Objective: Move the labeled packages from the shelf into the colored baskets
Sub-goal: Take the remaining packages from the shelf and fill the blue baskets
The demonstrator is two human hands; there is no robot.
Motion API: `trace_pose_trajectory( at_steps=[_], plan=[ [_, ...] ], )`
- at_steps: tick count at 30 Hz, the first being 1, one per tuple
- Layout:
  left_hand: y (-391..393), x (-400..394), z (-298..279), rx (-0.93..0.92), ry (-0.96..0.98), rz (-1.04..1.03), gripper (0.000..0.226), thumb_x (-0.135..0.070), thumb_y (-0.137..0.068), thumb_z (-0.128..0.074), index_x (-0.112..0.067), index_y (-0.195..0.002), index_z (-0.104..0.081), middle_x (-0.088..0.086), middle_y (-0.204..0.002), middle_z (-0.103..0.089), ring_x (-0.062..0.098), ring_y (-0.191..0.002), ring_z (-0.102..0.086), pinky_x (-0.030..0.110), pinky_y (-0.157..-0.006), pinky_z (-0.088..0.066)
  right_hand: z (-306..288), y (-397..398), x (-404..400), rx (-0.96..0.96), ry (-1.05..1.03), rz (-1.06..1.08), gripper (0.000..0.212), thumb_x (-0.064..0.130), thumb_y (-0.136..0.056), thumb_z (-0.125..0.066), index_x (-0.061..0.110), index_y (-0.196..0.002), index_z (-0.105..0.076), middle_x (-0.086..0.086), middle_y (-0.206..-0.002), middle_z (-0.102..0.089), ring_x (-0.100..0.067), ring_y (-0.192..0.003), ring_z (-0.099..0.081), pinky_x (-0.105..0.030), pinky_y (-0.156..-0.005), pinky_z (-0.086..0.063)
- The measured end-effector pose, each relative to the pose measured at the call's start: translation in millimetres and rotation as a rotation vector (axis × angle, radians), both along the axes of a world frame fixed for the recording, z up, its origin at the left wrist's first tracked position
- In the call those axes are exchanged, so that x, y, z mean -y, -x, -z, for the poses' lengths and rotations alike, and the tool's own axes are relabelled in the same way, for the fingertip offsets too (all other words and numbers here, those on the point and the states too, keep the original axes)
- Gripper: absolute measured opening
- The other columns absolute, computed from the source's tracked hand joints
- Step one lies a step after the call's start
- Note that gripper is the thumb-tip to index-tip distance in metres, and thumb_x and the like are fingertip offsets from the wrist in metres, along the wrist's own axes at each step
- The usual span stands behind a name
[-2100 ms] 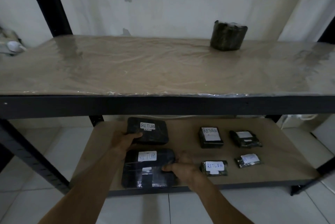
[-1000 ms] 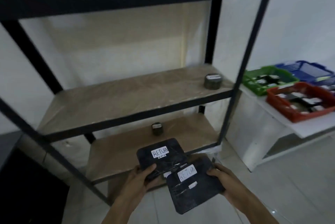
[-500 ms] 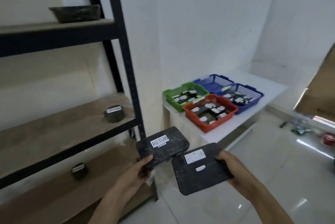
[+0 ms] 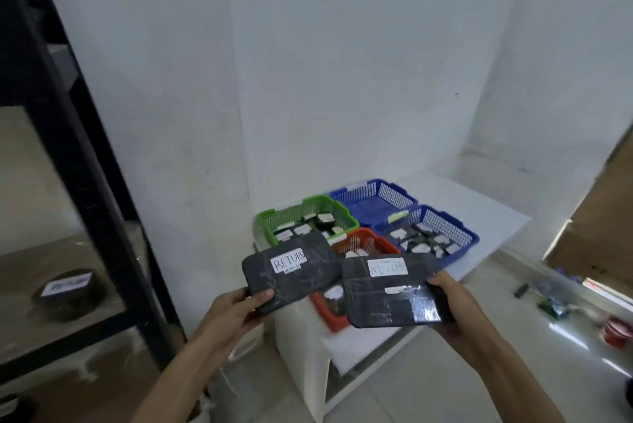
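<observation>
**Two RETURN parcels held over the baskets**

Both parcels are flat, rounded-corner slabs wrapped in scuffed black plastic, each with a white paper label reading RETURN. The left hand (image 4: 228, 311) grips the left package (image 4: 291, 270) at its near corner, thumb curled on top. The right hand (image 4: 454, 302) clasps the right package (image 4: 390, 289) at its right end, where shiny clear tape catches the light.

Half a second ago the black shelf frame (image 4: 78, 162) filled the left half of the view; now it sits at the edge, and the baskets have come in closer, right behind the parcels.

On the white table (image 4: 479, 213) sit four lattice plastic baskets. The green basket (image 4: 301, 213) holds several small labelled dark packets, the near blue basket (image 4: 442, 231) likewise. The far blue basket (image 4: 373, 196) shows only mesh. The red basket (image 4: 363, 244), partly hidden behind both parcels, holds a few packets. A round labelled package (image 4: 65, 289) rests on the shelf, blurred.
</observation>
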State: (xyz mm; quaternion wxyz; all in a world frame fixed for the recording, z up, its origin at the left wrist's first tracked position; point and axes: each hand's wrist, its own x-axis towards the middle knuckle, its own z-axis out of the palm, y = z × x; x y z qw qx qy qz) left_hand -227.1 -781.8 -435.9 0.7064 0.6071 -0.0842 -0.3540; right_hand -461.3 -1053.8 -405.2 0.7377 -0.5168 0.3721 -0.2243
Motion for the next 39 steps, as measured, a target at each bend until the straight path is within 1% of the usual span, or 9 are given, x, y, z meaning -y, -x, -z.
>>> trace_pose_trajectory(
  at_steps=[5, 8, 15, 19, 21, 26, 31, 36, 39],
  plan=[
    [-41.5, 110.2, 0.4, 0.047, -0.068, 0.035, 0.026, -0.005, -0.083, -0.074, -0.004, -0.109, -0.072, 0.011, -0.105, -0.076, 0.024, -0.1, -0.072, 0.029, -0.083, -0.059, -21.9, -49.5, 110.0, 0.036, 0.006, 0.056, 0.023, 0.013, -0.094, -0.048, 0.008, -0.108, -0.065, -0.014, -0.094, -0.077, -0.028, -0.079, -0.071, -0.041, -0.073, -0.057],
    [-66.3, 183.7, 2.9, 0.018, -0.087, 0.023, 0.027, -0.001, -0.08, -0.077, 0.001, -0.107, -0.072, 0.016, -0.105, -0.076, 0.028, -0.097, -0.074, 0.028, -0.073, -0.062, -28.0, -68.1, 179.1, 0.052, -0.02, 0.107, 0.028, 0.014, -0.092, -0.051, 0.007, -0.115, -0.065, -0.015, -0.099, -0.076, -0.026, -0.083, -0.068, -0.04, -0.076, -0.055],
    [-117.3, 336.7, 30.7, -0.028, -0.196, -0.016, 0.025, 0.001, -0.078, -0.079, 0.003, -0.102, -0.072, 0.019, -0.1, -0.076, 0.033, -0.095, -0.073, 0.049, -0.092, -0.057, -6.4, -108.7, 317.7, 0.091, -0.158, 0.155, 0.027, 0.017, -0.093, -0.056, 0.006, -0.116, -0.066, -0.017, -0.105, -0.074, -0.03, -0.091, -0.066, -0.042, -0.079, -0.055],
    [-146.3, 424.9, 55.5, 0.071, -0.332, -0.05, 0.022, -0.013, -0.075, -0.085, -0.01, -0.094, -0.077, 0.004, -0.084, -0.079, 0.021, -0.079, -0.076, 0.035, -0.073, -0.061, 17.7, -155.7, 401.2, 0.069, -0.164, 0.117, 0.021, 0.018, -0.095, -0.059, 0.007, -0.111, -0.066, -0.015, -0.103, -0.071, -0.028, -0.088, -0.066, -0.04, -0.075, -0.055],
    [-164.0, 470.0, 69.6, 0.142, -0.427, -0.066, 0.02, -0.023, -0.07, -0.088, -0.017, -0.087, -0.079, -0.005, -0.077, -0.077, 0.015, -0.073, -0.073, 0.027, -0.062, -0.054, 28.5, -187.2, 446.6, 0.047, -0.151, 0.056, 0.02, 0.017, -0.097, -0.059, 0.006, -0.112, -0.066, -0.017, -0.107, -0.071, -0.03, -0.091, -0.066, -0.04, -0.076, -0.054],
    [-193.1, 565.5, 102.7, 0.095, -0.575, -0.15, 0.019, -0.02, -0.072, -0.088, -0.013, -0.086, -0.078, 0.003, -0.079, -0.077, 0.019, -0.071, -0.071, 0.03, -0.063, -0.058, 56.5, -253.1, 556.8, -0.002, -0.154, -0.117, 0.039, 0.018, -0.092, -0.069, 0.001, -0.125, -0.057, -0.019, -0.12, -0.07, -0.034, -0.108, -0.068, -0.038, -0.077, -0.059],
    [-218.2, 613.7, 120.1, 0.047, -0.651, -0.205, 0.026, -0.011, -0.074, -0.086, -0.002, -0.097, -0.074, 0.011, -0.09, -0.076, 0.026, -0.082, -0.074, 0.041, -0.077, -0.063, 65.7, -298.9, 617.1, -0.039, -0.136, -0.257, 0.039, 0.016, -0.094, -0.068, 0.01, -0.129, -0.053, -0.014, -0.116, -0.071, -0.03, -0.104, -0.07, -0.035, -0.074, -0.061],
    [-231.3, 632.1, 131.6, 0.328, -1.026, -0.05, 0.026, -0.026, -0.074, -0.087, -0.011, -0.069, -0.066, 0.003, -0.068, -0.067, 0.015, -0.062, -0.065, 0.026, -0.053, -0.054, 80.9, -343.6, 644.6, -0.106, -0.151, -0.353, 0.041, 0.017, -0.094, -0.067, 0.012, -0.131, -0.051, -0.012, -0.118, -0.069, -0.03, -0.106, -0.069, -0.032, -0.07, -0.062],
    [-232.1, 642.2, 134.0, 0.461, -1.263, 0.154, 0.029, -0.027, -0.076, -0.082, -0.011, -0.078, -0.059, 0.009, -0.087, -0.067, 0.024, -0.081, -0.067, 0.036, -0.071, -0.058, 96.3, -365.9, 651.7, -0.148, -0.137, -0.412, 0.041, 0.017, -0.094, -0.067, 0.012, -0.131, -0.051, -0.011, -0.118, -0.067, -0.029, -0.105, -0.069, -0.033, -0.07, -0.063]
  ],
)
